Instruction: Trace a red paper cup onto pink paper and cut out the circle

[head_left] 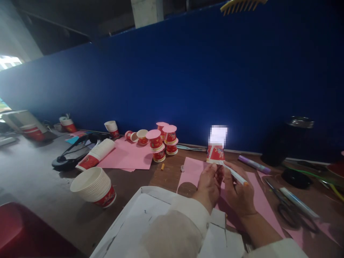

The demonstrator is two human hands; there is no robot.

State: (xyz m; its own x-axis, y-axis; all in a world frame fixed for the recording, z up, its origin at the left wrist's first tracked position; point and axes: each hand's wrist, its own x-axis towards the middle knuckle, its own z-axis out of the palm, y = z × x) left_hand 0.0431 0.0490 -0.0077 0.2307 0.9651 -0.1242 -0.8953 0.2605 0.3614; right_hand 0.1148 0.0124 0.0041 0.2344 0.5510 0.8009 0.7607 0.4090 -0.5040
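Observation:
My right hand is closed around a white pen-shaped stick with an orange end, its tip pointing up and left. Close beside it, my left hand has its fingers pinched together; whatever they hold is hidden. Just beyond my fingertips is a red patterned paper cup, its white rim facing down. I cannot tell whether my fingers touch it. A blurred, bright rectangle appears right above that cup. Under my hands lies pink paper with a round cutout near its left edge.
Stacked red cups with pink discs stand left of my hands. Nested paper cups and more pink paper lie farther left. Scissors, a purple tube and a black bottle are at right. A blue partition rises behind.

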